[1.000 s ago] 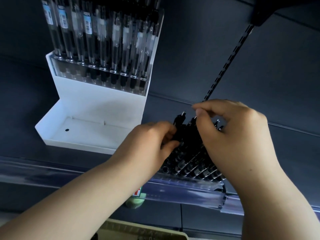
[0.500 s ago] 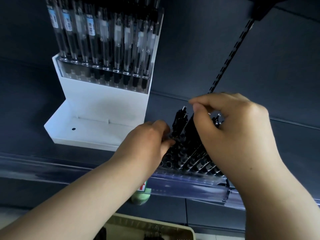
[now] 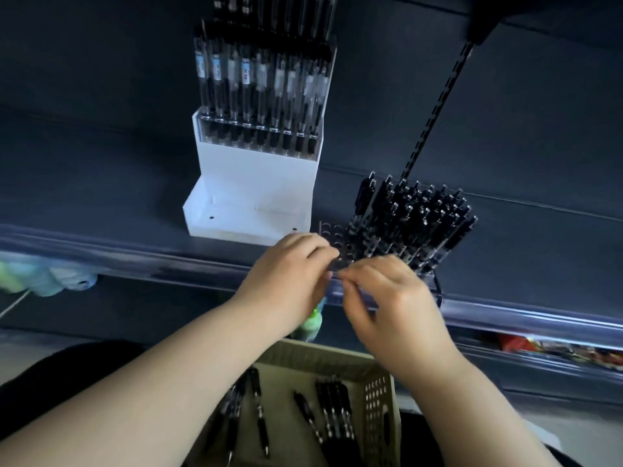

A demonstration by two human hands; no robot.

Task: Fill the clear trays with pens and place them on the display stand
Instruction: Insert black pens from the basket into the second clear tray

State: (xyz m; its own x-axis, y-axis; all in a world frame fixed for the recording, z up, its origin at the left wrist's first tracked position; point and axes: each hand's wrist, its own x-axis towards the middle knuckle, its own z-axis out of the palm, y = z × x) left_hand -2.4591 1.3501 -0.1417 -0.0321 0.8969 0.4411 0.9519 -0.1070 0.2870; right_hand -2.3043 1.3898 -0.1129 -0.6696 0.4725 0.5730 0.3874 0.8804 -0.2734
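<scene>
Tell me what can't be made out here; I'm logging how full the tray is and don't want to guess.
Head view only:
What the left hand and right hand hold: fingertips blurred by motion.
Near rows of the clear tray: hidden behind both hands.
Labels on the pens in the display stand: too small.
Contents of the basket: partly covered by forearms, cut off by the bottom edge.

Only one wide-angle view is given, taken from the person's head and aimed forward and down along both forearms. The left hand (image 3: 290, 268) and right hand (image 3: 387, 299) are seen close at mid-frame. The display stand (image 3: 256, 178) is set farther off above them, and the basket (image 3: 378, 397) is cut by the lower edge.
</scene>
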